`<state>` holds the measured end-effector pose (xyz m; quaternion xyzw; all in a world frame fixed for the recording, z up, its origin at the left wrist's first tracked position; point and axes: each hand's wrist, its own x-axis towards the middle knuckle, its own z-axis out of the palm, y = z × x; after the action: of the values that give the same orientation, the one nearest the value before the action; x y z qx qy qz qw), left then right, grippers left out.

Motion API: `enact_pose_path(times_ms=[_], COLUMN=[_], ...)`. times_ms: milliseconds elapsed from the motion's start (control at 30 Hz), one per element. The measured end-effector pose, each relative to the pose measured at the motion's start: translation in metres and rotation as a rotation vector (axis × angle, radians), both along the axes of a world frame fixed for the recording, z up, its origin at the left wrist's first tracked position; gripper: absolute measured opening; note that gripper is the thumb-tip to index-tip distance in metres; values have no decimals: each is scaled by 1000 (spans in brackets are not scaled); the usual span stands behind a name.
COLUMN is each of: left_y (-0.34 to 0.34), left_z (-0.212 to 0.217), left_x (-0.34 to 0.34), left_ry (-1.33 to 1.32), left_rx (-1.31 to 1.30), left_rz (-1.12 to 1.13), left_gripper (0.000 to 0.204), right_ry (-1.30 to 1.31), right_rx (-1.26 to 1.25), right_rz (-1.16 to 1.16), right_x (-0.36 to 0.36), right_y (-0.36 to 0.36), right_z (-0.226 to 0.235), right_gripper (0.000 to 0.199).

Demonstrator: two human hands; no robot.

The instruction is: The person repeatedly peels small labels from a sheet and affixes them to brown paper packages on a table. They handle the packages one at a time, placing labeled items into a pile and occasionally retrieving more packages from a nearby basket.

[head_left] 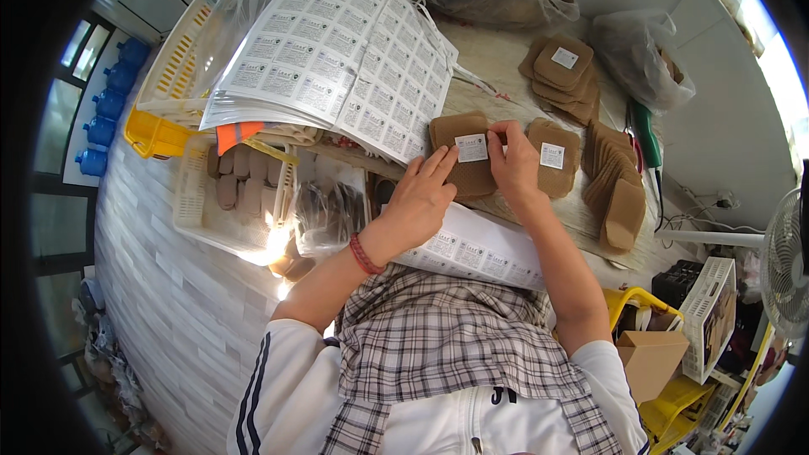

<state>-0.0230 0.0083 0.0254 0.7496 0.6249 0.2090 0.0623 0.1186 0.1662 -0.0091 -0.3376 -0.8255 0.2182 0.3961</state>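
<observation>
A brown, rounded-square textured pad [472,181] lies on the table before me, with a small white printed label [473,148] on its upper face. Outstretched fingers of my left hand [420,202] rest on the pad at the label's left edge. My right hand [516,167] is closed in a pinch just right of the label; a bit of white shows at its fingertips, too small to make out. Right of that hand sits another labelled brown pad [552,183]. A sheet of printed labels [484,244] lies across my lap by the table edge.
Large label sheets [337,50] overhang at the left. Fanned brown pads [619,190] lie at the right, with a labelled stack [560,74] behind. A green-handled corded tool [646,135] is beyond them. A white basket [190,202] stands lower left, a fan [784,261] far right.
</observation>
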Motion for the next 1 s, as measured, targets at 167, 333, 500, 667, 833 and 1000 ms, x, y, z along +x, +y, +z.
enact_pose_path(times_ms=[167,333,500,667,833,1000], left_y=[-2,3,-7,-38,-67,-87], left_z=[-5,-12,-7,11,11,-5], left_x=[-1,-8,-13,-33,-53,-69], left_ry=[-64,-36,-109,-436,-557,-418], left_rx=[-37,-31,78,-313,-578,-536], left_rz=[2,-39,-48,147,357,349], left_gripper=[10,10,7,11,13,12], right_ry=[74,270,-202,-513,-544,-460], right_rx=[-238,-238,129,123,124,-73], right_rz=[-15,-186,-277,291,291,324], right_x=[20,70,102,135,137,128], right_y=[-3,24,-6,-94,-116,-126], right_z=[20,28,63,58,37,16], right_gripper=[9,7,51,74,75,64])
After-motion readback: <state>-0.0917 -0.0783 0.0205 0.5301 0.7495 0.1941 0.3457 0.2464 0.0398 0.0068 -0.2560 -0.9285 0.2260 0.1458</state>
